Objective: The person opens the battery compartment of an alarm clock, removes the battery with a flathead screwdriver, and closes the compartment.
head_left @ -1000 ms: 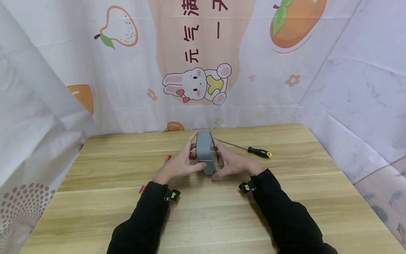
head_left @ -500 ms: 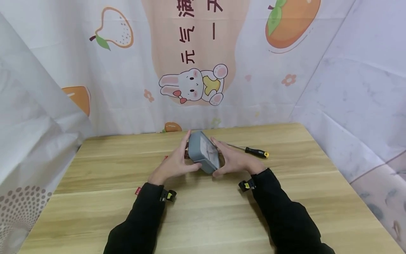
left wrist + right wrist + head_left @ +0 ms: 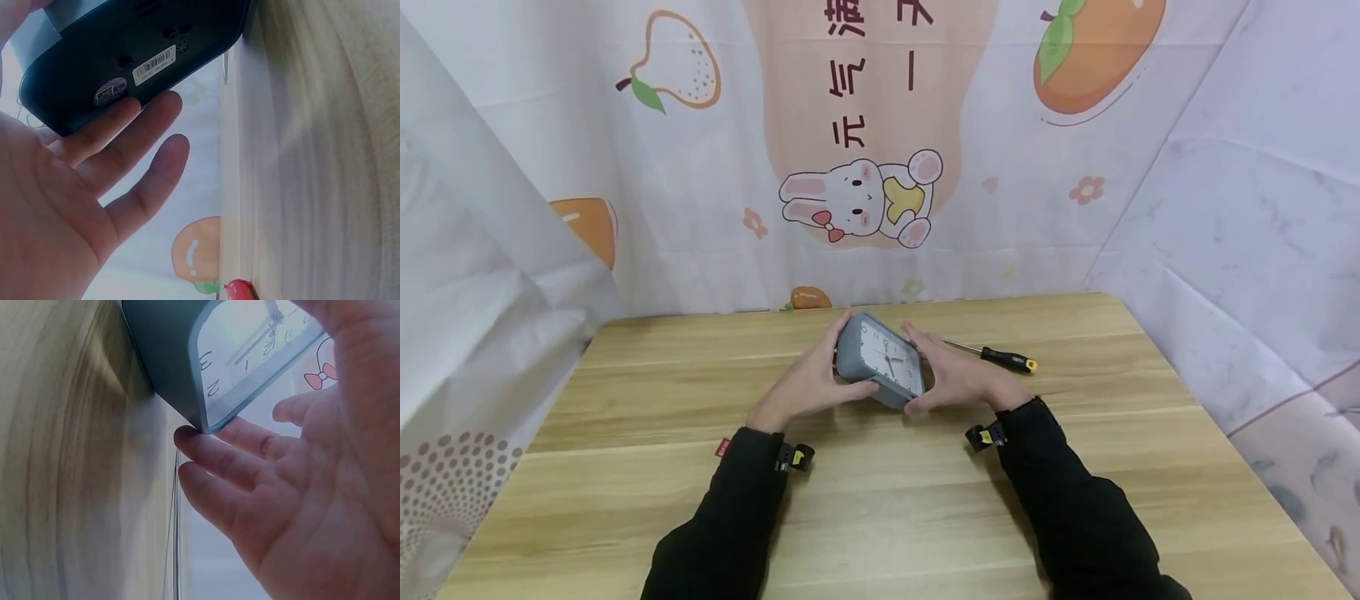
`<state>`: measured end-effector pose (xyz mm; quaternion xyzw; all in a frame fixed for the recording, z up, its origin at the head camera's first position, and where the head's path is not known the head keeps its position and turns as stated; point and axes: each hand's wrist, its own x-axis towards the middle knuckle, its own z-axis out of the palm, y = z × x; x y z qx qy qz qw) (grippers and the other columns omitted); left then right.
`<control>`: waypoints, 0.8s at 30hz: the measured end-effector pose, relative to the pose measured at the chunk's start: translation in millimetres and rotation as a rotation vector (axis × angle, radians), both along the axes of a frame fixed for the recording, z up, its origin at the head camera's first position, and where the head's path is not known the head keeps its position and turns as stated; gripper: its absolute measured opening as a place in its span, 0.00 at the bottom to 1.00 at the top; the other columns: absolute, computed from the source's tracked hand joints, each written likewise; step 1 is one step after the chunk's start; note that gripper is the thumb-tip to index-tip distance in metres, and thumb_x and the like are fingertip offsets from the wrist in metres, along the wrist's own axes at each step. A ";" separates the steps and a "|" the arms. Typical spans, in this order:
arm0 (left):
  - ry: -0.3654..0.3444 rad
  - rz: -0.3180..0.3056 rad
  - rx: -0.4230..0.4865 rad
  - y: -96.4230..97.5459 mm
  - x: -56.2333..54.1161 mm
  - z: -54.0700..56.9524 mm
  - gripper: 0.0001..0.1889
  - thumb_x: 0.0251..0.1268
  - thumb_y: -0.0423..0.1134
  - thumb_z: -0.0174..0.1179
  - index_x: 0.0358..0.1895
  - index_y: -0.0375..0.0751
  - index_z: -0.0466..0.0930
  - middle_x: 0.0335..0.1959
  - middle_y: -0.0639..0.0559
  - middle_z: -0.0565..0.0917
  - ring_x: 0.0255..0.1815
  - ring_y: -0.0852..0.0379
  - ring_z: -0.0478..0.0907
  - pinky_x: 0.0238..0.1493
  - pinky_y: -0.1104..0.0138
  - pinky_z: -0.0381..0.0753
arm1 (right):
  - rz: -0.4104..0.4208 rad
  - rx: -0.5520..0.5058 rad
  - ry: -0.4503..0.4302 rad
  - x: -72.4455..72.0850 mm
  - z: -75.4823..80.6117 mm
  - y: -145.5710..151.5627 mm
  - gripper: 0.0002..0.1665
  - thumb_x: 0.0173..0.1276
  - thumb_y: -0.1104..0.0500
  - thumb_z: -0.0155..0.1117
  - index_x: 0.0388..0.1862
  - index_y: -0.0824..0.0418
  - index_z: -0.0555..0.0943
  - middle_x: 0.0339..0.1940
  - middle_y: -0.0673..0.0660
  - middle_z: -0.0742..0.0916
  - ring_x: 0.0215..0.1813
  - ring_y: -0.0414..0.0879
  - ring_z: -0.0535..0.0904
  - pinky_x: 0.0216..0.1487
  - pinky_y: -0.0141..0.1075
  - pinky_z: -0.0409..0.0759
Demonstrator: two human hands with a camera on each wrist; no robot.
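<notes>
A grey square alarm clock [image 3: 883, 358] is held tilted between both hands over the table, its white face towards the head camera. My left hand [image 3: 805, 385] grips its left side, thumb along the lower edge and fingers behind. In the left wrist view, the clock's dark back [image 3: 150, 62] shows a barcode label and a round sticker. My right hand [image 3: 958, 375] holds the opposite side, thumb at the lower corner. In the right wrist view, fingertips [image 3: 194, 439] lie right at a corner of the clock, and numerals show on its face.
On the wooden table [image 3: 880, 517], a screwdriver [image 3: 1009, 360] with a black and yellow handle lies just right of the right hand. A small red object [image 3: 240, 289] shows low in the left wrist view. A printed curtain [image 3: 700, 183] hangs behind the table.
The clock has been turned in both hands, from side-on to face towards the head camera. The left hand moved slightly left with it. The red object left of it is now hidden in the head view.
</notes>
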<state>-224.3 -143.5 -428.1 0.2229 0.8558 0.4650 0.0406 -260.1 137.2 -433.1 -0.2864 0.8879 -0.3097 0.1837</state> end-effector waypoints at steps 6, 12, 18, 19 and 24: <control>0.042 0.018 -0.056 -1.0 -0.5 2.8 0.61 0.52 0.59 0.76 0.83 0.53 0.43 0.71 0.49 0.66 0.66 0.53 0.70 0.65 0.54 0.72 | 0.009 0.028 0.017 -0.1 0.8 0.0 0.77 0.50 0.34 0.81 0.85 0.40 0.37 0.82 0.60 0.55 0.75 0.53 0.61 0.68 0.52 0.67; 0.105 0.058 -0.173 -2.7 0.7 5.7 0.61 0.48 0.66 0.75 0.82 0.49 0.48 0.71 0.45 0.64 0.64 0.51 0.68 0.63 0.53 0.73 | 0.030 0.031 0.008 -0.5 1.7 0.7 0.76 0.51 0.35 0.80 0.85 0.42 0.39 0.83 0.60 0.52 0.79 0.55 0.55 0.70 0.54 0.64; 0.101 0.033 -0.208 -4.5 0.1 6.8 0.63 0.47 0.63 0.77 0.81 0.43 0.48 0.71 0.43 0.65 0.65 0.50 0.68 0.65 0.53 0.71 | 0.036 0.039 0.013 -2.1 4.4 1.2 0.74 0.52 0.37 0.80 0.86 0.49 0.43 0.82 0.60 0.55 0.75 0.54 0.60 0.69 0.53 0.66; 0.097 0.027 -0.211 -4.9 0.1 6.5 0.63 0.47 0.62 0.77 0.82 0.43 0.47 0.71 0.43 0.65 0.65 0.49 0.68 0.66 0.52 0.71 | 0.037 0.044 0.014 -2.1 4.7 1.0 0.74 0.52 0.37 0.80 0.86 0.51 0.43 0.82 0.60 0.55 0.75 0.54 0.61 0.69 0.53 0.66; 0.047 0.017 -0.217 -6.7 0.8 3.9 0.64 0.47 0.60 0.78 0.82 0.43 0.46 0.72 0.43 0.63 0.66 0.49 0.66 0.67 0.52 0.69 | 0.048 0.054 0.009 -1.1 4.1 0.4 0.72 0.52 0.37 0.80 0.85 0.57 0.47 0.80 0.60 0.58 0.72 0.54 0.64 0.68 0.52 0.67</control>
